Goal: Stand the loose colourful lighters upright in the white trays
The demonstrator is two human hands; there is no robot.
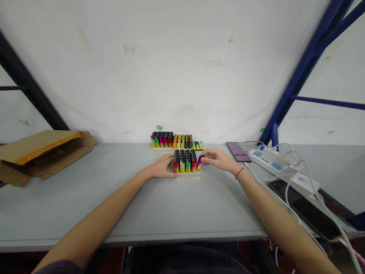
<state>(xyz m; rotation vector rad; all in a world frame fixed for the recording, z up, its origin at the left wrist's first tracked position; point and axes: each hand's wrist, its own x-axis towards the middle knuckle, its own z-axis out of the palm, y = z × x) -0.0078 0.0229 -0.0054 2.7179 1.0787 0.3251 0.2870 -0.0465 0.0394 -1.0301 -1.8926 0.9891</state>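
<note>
A white tray point(188, 174) packed with upright lighters stands mid-table. Its front row shows red, white-yellow, green and red bodies with black tops. My left hand point(163, 166) grips the tray's left end, thumb low at the front corner and fingers behind. At the right end, my right hand point(215, 159) pinches a purple-and-yellow lighter point(199, 163) between thumb and fingers. That lighter leans a little to the right, its base down at the tray's front right corner. Whether its base sits in a slot, I cannot tell.
Behind stand a tray of black-topped lighters point(162, 140), a group of yellow-topped lighters point(183, 141) and several lying lighters point(197, 145). An open brown paper bag point(42, 152) lies left. Right are a purple phone point(238, 151), a power strip point(285, 167), a dark phone point(305, 209) and white cables.
</note>
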